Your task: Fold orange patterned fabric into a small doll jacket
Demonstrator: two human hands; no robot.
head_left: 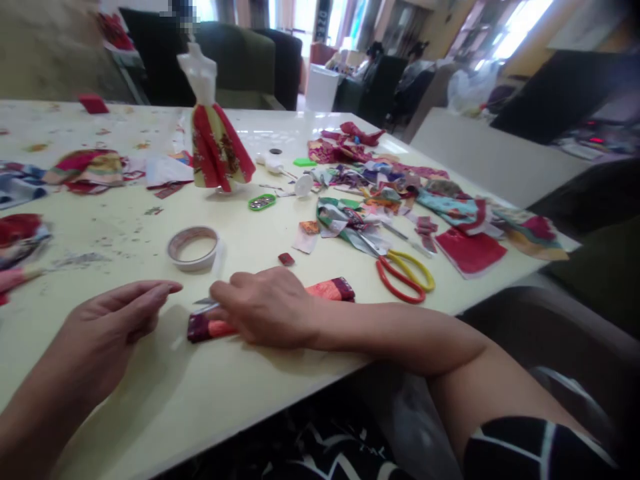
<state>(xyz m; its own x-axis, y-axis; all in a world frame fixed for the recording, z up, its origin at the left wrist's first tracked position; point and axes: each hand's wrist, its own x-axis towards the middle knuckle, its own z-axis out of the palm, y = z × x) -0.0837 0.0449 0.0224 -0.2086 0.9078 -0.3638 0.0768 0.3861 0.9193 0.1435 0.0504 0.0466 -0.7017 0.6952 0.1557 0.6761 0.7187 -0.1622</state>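
Note:
My right hand [270,310] is closed around a tool with a thin, pointed metal tip [203,302], most of it hidden in the fingers. Under that hand lies a folded strip of orange-red fabric [330,291] with dark purple ends. To the left, my left hand [117,333] is raised a little with thumb and forefinger pinched together; whatever they may hold is too small to make out. Just beyond both hands, a roll of white tape [184,261] lies flat, with a loose tail running towards my right hand.
Red-and-yellow-handled scissors [405,277] lie to the right beside fabric scraps [380,180]. A white dress form [203,80] in a red and gold skirt [220,147] stands farther back, near a green dish of pins [262,202]. Chairs [235,63] and people are beyond.

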